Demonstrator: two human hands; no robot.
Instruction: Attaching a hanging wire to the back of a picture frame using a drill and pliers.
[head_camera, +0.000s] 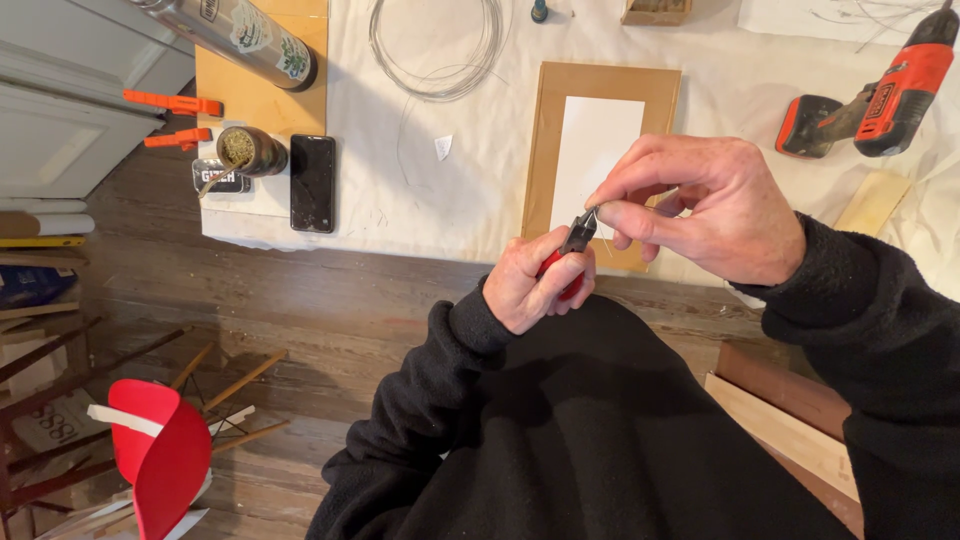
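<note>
My left hand (532, 285) is closed around small pliers (572, 250) with red handles and dark jaws, held near the table's front edge. My right hand (705, 205) pinches a thin piece of metal wire (597, 210) between thumb and forefinger, right at the plier jaws. Both arms wear black fleece sleeves. Behind the hands lies a brown cardboard sheet (560, 110) with a white paper rectangle (595, 150) on it.
On the white-covered table (400, 200) are a coil of wire (438, 50), a black phone (312, 182), a small jar (252, 150), a metal flask (240, 35), orange clamps (175, 103) and a red-black drill (885, 95). A red curved object (160, 455) and wooden boards (790, 430) sit on the floor.
</note>
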